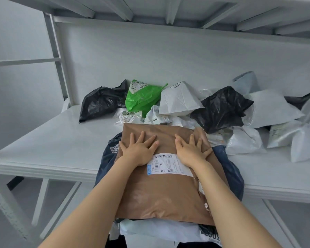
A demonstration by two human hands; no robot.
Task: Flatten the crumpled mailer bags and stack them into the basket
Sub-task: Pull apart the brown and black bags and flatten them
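While both palms are pressing down flat, the brown mailer [161,194] is lying on top of a stack of bags at the front edge of the white table [52,144], and its near end is hanging out past that edge, toward the person. The left hand [139,151] is resting on the mailer's far left part, fingers spread wide and straight, gripping nothing. The right hand [191,151] is doing the same on the far right part, fingers fanned out, the outer ones reaching the mailer's right border.

Between the two wrists a shipping label [168,163] with barcodes is showing, and both hands are overlapping its far corners. Directly under the brown mailer a dark blue bag [231,169] is sticking out on the left and right, and at the mailer's near end a flat white bag [159,231] is peeking out from below. Whatever is carrying the stack is hidden, so I can't tell what it is.

Beyond the mailer's far edge the crumpled pile is sitting on the table: a black bag [100,102] off to the far left, a green bag [141,99] beside it, a creased white bag [179,101] straight behind the mailer, and a second black bag [222,108] to the far right. More white bags [243,140] are spreading out to the mailer's right.
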